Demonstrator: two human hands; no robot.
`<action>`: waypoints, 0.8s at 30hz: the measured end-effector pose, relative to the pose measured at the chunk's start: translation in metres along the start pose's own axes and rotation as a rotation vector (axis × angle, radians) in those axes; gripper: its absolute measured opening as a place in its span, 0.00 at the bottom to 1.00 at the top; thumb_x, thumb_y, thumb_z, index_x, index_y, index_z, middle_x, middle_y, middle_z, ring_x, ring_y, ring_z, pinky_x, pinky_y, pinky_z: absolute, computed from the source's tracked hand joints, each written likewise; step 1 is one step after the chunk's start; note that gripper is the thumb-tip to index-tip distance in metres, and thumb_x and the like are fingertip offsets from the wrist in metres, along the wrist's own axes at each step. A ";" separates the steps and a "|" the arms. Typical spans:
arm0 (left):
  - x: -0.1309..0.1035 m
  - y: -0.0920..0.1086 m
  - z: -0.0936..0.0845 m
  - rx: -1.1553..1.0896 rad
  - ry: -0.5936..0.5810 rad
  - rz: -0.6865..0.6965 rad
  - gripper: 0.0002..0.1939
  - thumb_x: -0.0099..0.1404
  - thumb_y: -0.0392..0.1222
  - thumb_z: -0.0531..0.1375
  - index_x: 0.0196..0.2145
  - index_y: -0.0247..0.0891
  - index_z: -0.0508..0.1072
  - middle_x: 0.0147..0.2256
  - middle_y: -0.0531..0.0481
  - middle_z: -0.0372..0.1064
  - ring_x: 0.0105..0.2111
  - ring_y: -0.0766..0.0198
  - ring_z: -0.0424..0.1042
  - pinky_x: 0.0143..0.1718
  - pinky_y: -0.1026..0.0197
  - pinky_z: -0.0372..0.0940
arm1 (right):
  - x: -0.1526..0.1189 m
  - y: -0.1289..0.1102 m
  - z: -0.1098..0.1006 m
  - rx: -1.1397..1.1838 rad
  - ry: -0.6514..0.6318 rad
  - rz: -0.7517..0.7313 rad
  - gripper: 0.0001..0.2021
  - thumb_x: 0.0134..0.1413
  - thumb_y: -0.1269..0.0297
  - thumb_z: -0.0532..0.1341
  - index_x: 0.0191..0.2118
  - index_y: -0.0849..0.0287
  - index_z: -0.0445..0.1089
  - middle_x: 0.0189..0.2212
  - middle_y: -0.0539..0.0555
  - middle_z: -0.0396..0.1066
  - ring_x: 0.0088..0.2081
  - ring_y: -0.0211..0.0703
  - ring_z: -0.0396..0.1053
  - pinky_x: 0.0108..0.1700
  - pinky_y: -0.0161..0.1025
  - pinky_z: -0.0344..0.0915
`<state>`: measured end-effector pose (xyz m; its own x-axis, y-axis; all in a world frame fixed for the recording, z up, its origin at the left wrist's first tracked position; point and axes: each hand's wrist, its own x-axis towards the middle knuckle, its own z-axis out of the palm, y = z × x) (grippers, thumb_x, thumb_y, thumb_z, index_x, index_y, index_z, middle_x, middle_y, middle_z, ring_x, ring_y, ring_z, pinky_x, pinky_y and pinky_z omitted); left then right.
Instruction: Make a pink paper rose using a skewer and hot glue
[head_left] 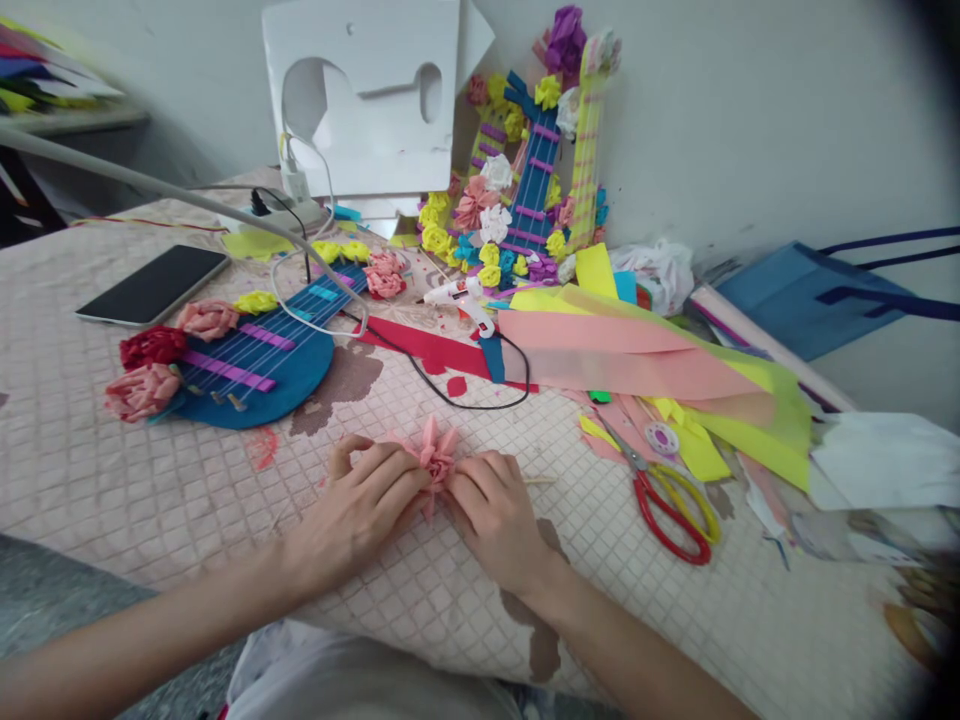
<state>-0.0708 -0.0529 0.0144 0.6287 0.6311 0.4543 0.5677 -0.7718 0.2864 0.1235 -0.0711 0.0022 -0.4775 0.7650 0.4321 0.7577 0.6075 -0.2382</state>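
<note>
Hands together at desk (112, 470) front edge: left hand (360, 505) and right hand (491, 515) both pinch the pink flower (435, 455) between fingertips, flower just above the checked cloth. Largest nearby: blue guitar (255, 370) with paper roses, back left. Pink and yellow paper sheets (637, 365) piled right. Phone (154, 285) flat, far left. Red scissors (667, 500) lie right of right hand, well apart. Glue gun (457, 295) behind flower, cord looping toward it.
</note>
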 end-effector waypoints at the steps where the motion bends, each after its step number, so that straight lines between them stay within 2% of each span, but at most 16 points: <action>1: 0.000 0.000 0.000 0.006 0.001 0.014 0.09 0.71 0.35 0.49 0.40 0.38 0.68 0.36 0.51 0.70 0.41 0.60 0.65 0.46 0.52 0.48 | 0.000 0.000 -0.001 -0.006 -0.006 -0.005 0.08 0.62 0.71 0.52 0.33 0.59 0.67 0.33 0.54 0.69 0.36 0.45 0.60 0.37 0.44 0.56; 9: -0.001 -0.002 0.003 0.025 -0.031 0.002 0.11 0.71 0.36 0.48 0.37 0.39 0.70 0.35 0.52 0.71 0.40 0.61 0.65 0.48 0.51 0.48 | -0.001 -0.001 -0.001 -0.066 -0.045 -0.030 0.13 0.63 0.74 0.48 0.34 0.60 0.68 0.34 0.55 0.69 0.36 0.44 0.59 0.38 0.44 0.54; 16: -0.002 -0.001 0.005 0.061 -0.053 -0.001 0.13 0.72 0.35 0.45 0.37 0.37 0.69 0.36 0.51 0.71 0.38 0.62 0.65 0.48 0.49 0.48 | -0.001 0.000 0.001 -0.099 -0.043 -0.018 0.11 0.61 0.75 0.50 0.36 0.61 0.69 0.33 0.55 0.69 0.36 0.45 0.60 0.37 0.44 0.55; 24: -0.003 0.000 0.006 0.127 -0.113 0.020 0.16 0.72 0.32 0.42 0.40 0.35 0.68 0.37 0.49 0.69 0.40 0.59 0.64 0.48 0.50 0.52 | -0.002 0.001 0.004 -0.004 -0.020 0.043 0.08 0.62 0.68 0.53 0.34 0.61 0.68 0.33 0.55 0.69 0.37 0.45 0.60 0.39 0.43 0.56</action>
<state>-0.0698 -0.0541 0.0083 0.6923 0.6257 0.3594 0.6125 -0.7729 0.1658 0.1229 -0.0711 -0.0024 -0.4537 0.7943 0.4039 0.7792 0.5736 -0.2527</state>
